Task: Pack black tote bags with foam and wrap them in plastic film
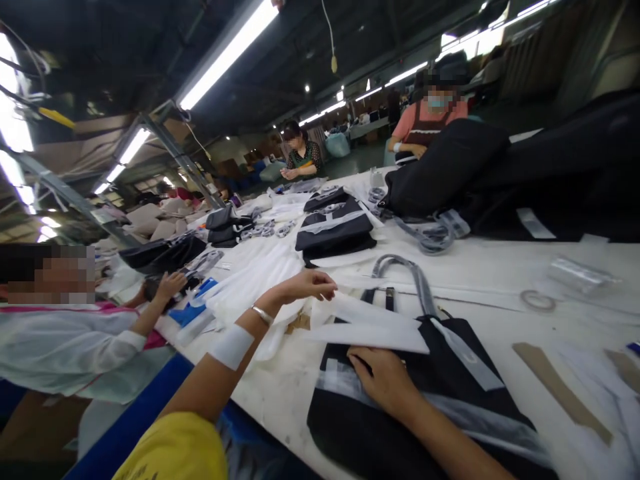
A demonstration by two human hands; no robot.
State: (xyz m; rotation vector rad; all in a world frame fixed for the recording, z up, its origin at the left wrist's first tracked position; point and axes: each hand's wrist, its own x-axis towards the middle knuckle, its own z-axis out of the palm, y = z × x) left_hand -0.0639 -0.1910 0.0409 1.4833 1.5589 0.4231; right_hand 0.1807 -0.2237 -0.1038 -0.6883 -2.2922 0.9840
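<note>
A black handbag [360, 423] lies before me on the table, its grey-wrapped handle loop [423, 283] pointing away. Translucent wrapping crosses its front. At the bag's mouth is a folded white sheet [373, 337], thin and soft-looking. My left hand [313, 285] is raised beyond the bag's left corner, thumb and fingers pinched at the sheet's far end. Lower down, my right hand [387, 380] rests on the bag, its fingers curled over the top edge beside the sheet; the fingertips are partly hidden. A wrapped tag-like strip [470, 357] hangs by the handle.
Beyond my left hand spreads a pile of white sheets [255, 273]. Further back are stacked black bags [335, 230] and a large black heap [450, 173]. A tape roll [537, 301] and brown strip [563, 390] lie right. A co-worker [65, 353] sits close left; others work across the table.
</note>
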